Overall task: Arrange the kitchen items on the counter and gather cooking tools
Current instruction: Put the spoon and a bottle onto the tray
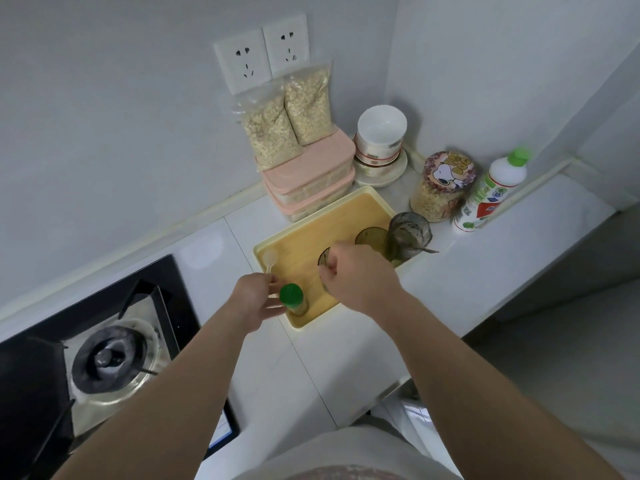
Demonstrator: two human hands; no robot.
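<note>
- 2 oat bags (287,116), 2 pink boxes (310,181), 1 jar (441,187) with lid reading "DOG".
- Left hand (256,301) pinches 1 white spoon (269,259) beside green-capped bottle (292,299).
- Right hand (360,277) closed on 1 glass (325,261) in yellow tray (298,237) on counter (450,271).

Yellow tray (349,211) on white counter, long side running diagonally from near left to far right. Inside tray: small bottle with green cap (291,294), upright, near corner; white plastic spoon (269,258), bowl toward far left edge, handle pointing near; dark tinted glass (371,235), upright, toward far right; second dark glass (324,260) upright mid-tray, mostly hidden. Clear patterned glass (410,233) tilted at tray's right edge, something thin sticking out of it.
</note>
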